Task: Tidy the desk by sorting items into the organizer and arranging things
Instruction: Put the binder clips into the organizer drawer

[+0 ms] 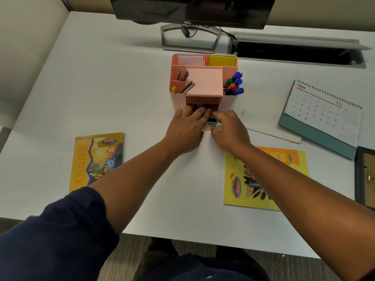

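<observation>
Pink organizer [203, 82] at desk centre already holds pens [234, 83], pencils [185, 82] and notepads; left hand [185, 128] reaches fingers into its open drawer [203, 107], right hand [228, 128] pinches a small dark-filled box [212, 121]; books [95, 161], calendar [322, 112] remain loose.

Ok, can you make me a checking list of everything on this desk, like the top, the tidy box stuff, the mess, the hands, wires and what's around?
Surface: white desk, bare in the middle.
Job's things: pink organizer upright with pencils, blue markers and yellow pad; small dark items at its open drawer.
Clutter: two yellow booklets, desk calendar.
Hands: left hand fingers in the drawer; right hand at a small clear box.
Cables: black cable under the monitor.
Surroundings: grey carpet.
</observation>
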A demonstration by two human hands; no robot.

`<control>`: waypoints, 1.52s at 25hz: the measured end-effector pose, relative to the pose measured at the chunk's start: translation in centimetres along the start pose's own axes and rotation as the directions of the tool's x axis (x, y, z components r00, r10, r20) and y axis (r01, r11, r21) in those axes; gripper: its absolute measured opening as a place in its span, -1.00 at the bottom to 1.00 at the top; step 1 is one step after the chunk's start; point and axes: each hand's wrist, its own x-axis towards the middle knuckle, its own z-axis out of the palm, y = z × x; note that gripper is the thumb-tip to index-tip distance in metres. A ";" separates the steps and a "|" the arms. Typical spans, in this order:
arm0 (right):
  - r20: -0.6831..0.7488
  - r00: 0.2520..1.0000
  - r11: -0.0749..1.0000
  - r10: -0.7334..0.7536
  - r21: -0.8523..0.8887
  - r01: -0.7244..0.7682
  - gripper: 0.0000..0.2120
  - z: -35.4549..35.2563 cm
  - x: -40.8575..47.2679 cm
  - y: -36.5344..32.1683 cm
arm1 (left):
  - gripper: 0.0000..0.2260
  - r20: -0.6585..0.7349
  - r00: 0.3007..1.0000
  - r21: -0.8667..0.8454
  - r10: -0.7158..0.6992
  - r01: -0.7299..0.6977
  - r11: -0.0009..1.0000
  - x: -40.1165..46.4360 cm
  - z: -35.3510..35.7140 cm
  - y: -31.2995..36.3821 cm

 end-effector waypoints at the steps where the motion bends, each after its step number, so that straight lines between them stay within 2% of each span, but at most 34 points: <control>1: -0.005 1.000 1.000 -0.020 -0.011 0.020 -0.58 -0.1 0.0 0.1 | -0.42 -0.005 1.000 0.011 -0.007 0.007 1.000 0.1 0.2 0.0; 6: -0.047 0.995 0.995 -0.085 -0.048 0.083 -0.68 -0.1 -0.2 0.1 | -0.49 -0.070 0.996 -0.057 -0.062 0.058 0.997 -0.2 0.5 0.6; 9: -0.047 0.992 0.990 -0.119 -0.084 0.115 -0.78 -0.3 -0.2 0.3 | -0.47 -0.110 0.991 -0.015 -0.073 0.072 0.997 -0.6 0.6 0.4; 13: -0.065 0.983 0.978 -0.173 -0.132 0.164 -0.89 -0.2 -0.3 0.6 | -0.46 -0.118 0.986 0.009 -0.116 0.117 0.993 -0.7 0.9 0.9; 18: -0.063 0.976 0.968 -0.209 -0.156 0.197 -0.91 0.1 -0.3 1.1 | -0.42 -0.081 0.974 -0.024 -0.213 0.212 0.977 -0.1 1.2 1.8; 20: -0.074 0.977 0.973 -0.201 -0.132 0.190 -0.91 0.1 -0.4 1.2 | -0.47 -0.069 0.973 -0.048 -0.221 0.218 0.975 0.1 1.2 1.8; 23: -0.113 0.979 0.985 -0.170 -0.042 0.166 -0.88 0.3 -0.4 1.1 | -0.66 -0.138 0.962 -0.183 -0.237 0.210 0.960 0.1 1.3 1.4; 25: -0.155 0.979 0.989 -0.136 0.038 0.143 -0.90 0.6 -0.3 1.2 | -0.73 -0.188 0.921 -0.325 -0.340 0.269 0.907 0.0 1.2 1.0; 26: -0.176 0.979 0.988 -0.104 0.092 0.122 -0.88 0.7 -0.2 1.4 | -0.70 -0.180 0.891 -0.413 -0.417 0.316 0.854 0.0 1.2 0.8; 29: -0.279 0.960 0.972 0.007 0.228 0.059 -0.56 0.8 -0.1 2.0 | -0.50 -0.072 0.777 -0.636 -0.625 0.447 0.629 -0.4 1.2 0.1; 32: -0.314 0.946 0.954 0.085 0.301 0.014 -0.04 0.7 0.8 2.6 | -0.22 0.006 0.712 -0.720 -0.702 0.490 0.491 -0.5 1.7 -0.9; 33: -0.287 0.954 0.948 0.085 0.318 0.012 0.11 0.5 1.2 2.7 | -0.13 0.033 0.716 -0.744 -0.697 0.483 0.462 -0.3 2.0 -1.4; 35: -0.229 0.972 0.937 0.050 0.349 0.034 0.26 0.3 2.1 2.7 | 0.07 0.098 0.748 -0.790 -0.657 0.460 0.405 0.1 2.5 -2.3; 36: -0.200 0.979 0.929 0.033 0.368 0.044 0.28 0.3 2.4 2.7 | 0.13 0.121 0.765 -0.804 -0.633 0.450 0.389 0.4 2.7 -2.6; 38: -0.158 0.987 0.915 0.029 0.403 0.037 0.26 0.2 2.9 2.6 | 0.14 0.118 0.792 -0.818 -0.599 0.419 0.393 0.7 3.0 -3.1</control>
